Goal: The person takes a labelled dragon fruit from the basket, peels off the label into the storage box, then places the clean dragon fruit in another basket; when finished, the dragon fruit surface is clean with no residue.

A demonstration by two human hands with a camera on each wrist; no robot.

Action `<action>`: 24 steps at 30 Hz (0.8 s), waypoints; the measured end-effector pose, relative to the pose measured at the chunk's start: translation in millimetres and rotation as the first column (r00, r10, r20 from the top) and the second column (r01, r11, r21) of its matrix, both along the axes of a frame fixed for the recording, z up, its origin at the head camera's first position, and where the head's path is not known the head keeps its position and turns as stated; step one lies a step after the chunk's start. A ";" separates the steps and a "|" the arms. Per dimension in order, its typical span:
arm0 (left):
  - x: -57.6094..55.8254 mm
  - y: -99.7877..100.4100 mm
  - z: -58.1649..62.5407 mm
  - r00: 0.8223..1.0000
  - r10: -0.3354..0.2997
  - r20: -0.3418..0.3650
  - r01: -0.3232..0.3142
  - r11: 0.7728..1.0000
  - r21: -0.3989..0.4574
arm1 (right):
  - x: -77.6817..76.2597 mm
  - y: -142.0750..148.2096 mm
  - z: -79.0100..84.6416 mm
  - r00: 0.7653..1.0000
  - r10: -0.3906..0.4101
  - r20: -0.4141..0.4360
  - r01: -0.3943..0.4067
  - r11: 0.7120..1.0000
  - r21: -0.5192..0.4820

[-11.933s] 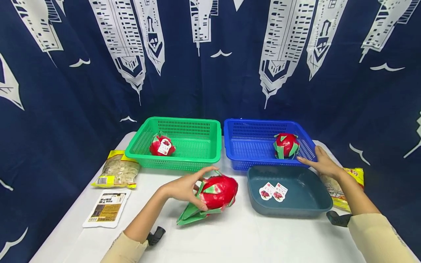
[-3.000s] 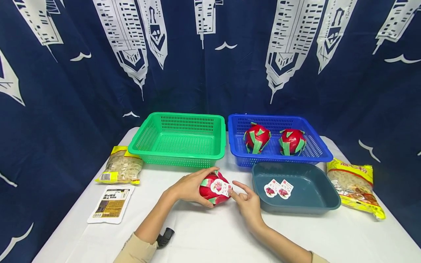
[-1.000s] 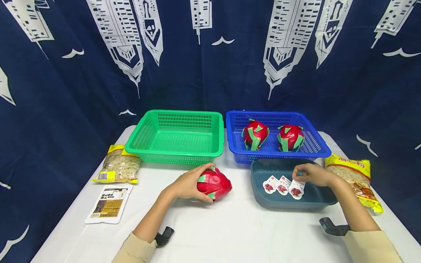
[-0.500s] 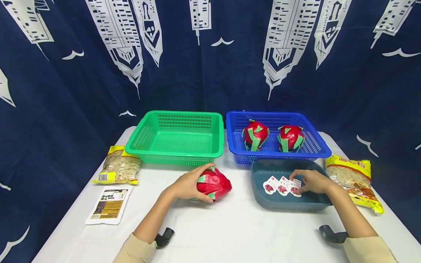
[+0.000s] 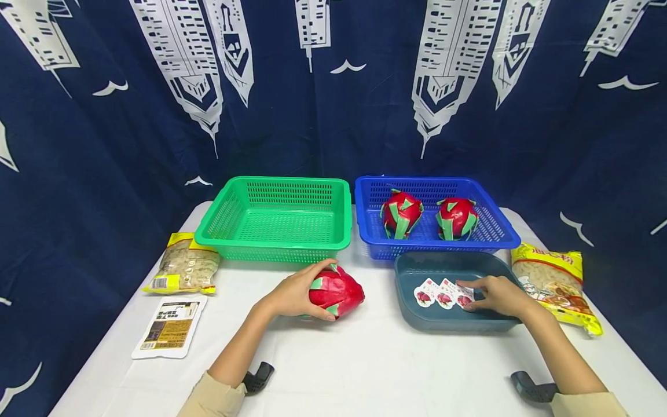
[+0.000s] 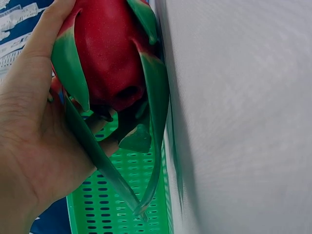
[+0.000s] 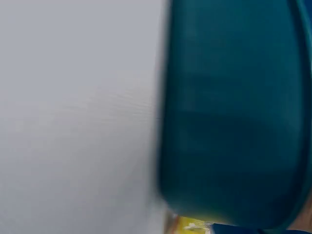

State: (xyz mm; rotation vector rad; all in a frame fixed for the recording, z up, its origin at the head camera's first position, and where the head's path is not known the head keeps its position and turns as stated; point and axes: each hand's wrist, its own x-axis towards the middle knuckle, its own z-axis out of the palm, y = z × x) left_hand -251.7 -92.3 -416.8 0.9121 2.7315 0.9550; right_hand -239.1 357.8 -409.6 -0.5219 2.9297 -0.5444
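My left hand (image 5: 298,295) grips a red dragon fruit (image 5: 343,292) with green scales, lying on the table. The left wrist view shows my palm (image 6: 34,141) along its side, long green tips hanging free. My right hand (image 5: 497,296) reaches into a dark teal basin (image 5: 455,325). Its thumb and forefinger are spread at the right edge of a dragon fruit label (image 5: 464,296). Left of it lie two similar labels, one in the middle (image 5: 445,295) and one at the far left (image 5: 424,294). In the right wrist view the basin wall (image 7: 234,122) hides the fingers.
A green basket (image 5: 341,248) stands at the back left. Beside it, a blue basket (image 5: 367,246) holds two dragon fruits, one left (image 5: 402,213) and one right (image 5: 456,219). Yellow bags flank the table, left (image 5: 184,265) and right (image 5: 553,284). A flat white packet (image 5: 169,327) lies left.
A second dragon fruit now sits in the blue basket; the labelled one has left the green basket. My right hand has brought a third label from the held fruit into the basin and spread its fingers.
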 end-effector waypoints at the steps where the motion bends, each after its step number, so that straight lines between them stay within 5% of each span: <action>1: -0.1 -0.1 0.2 1.000 -0.001 -0.001 0.001 1.000 0.002 | -0.1 -0.5 -1.1 1.000 0.003 0.014 -0.003 1.000 0.010; 8: 0.9 -0.2 1.2 1.000 0.005 0.009 -0.005 1.000 0.003 | 0.3 -2.8 -3.1 0.997 -0.030 0.067 0.028 0.999 0.034; 12: 3.2 2.2 2.4 0.999 0.018 0.030 -0.017 1.000 -0.007 | 3.7 -3.5 3.3 1.000 -0.003 -0.003 0.003 1.000 0.026; 15: 5.6 4.9 5.3 0.999 0.041 0.021 -0.039 0.998 -0.053 | 6.4 -4.4 23.6 0.993 -0.022 -0.112 0.019 0.999 -0.029; 18: 7.3 7.2 10.2 0.997 0.067 -0.048 -0.073 0.990 -0.123 | 5.7 -2.6 53.2 0.960 -0.118 -0.255 0.096 0.990 -0.099; 21: 8.4 9.9 17.9 0.990 0.059 -0.131 -0.080 0.983 -0.164 | -1.0 5.0 77.2 0.888 -0.233 -0.396 0.187 0.971 -0.151; 24: 7.0 15.6 31.3 0.985 0.021 -0.170 -0.047 0.988 -0.148 | -12.9 17.3 86.8 0.844 -0.309 -0.439 0.255 0.950 -0.179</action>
